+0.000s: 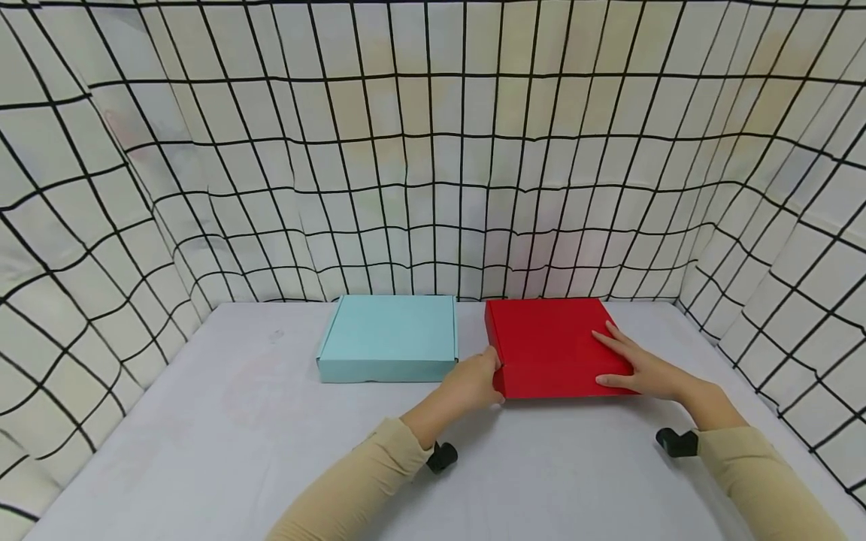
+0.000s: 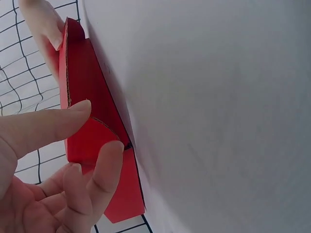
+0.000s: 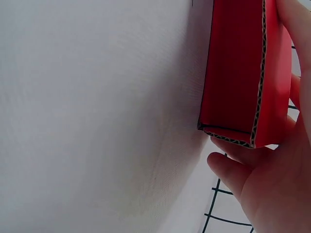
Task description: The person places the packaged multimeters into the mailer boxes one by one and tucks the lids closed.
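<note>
A flat red cardboard box [image 1: 548,338] lies on the white surface, right of centre. Its lid is down, and the lid's front flap sticks out past the front wall. At the front left corner my left hand [image 1: 473,379] holds the box, thumb and bent fingers about a rounded red tab [image 2: 90,141] in the left wrist view. Over the right part of the lid, my right hand [image 1: 632,366] rests with spread fingers. The right wrist view shows the box's front wall [image 3: 235,63] and the bare cardboard edge of the flap above it.
A closed light blue box [image 1: 392,330] stands just left of the red one, a narrow gap between them. White walls with a black net [image 1: 433,165] enclose the back and both sides of the white table [image 1: 223,421]. Black wrist cameras [image 1: 443,457] sit under the beige sleeves [image 1: 352,488].
</note>
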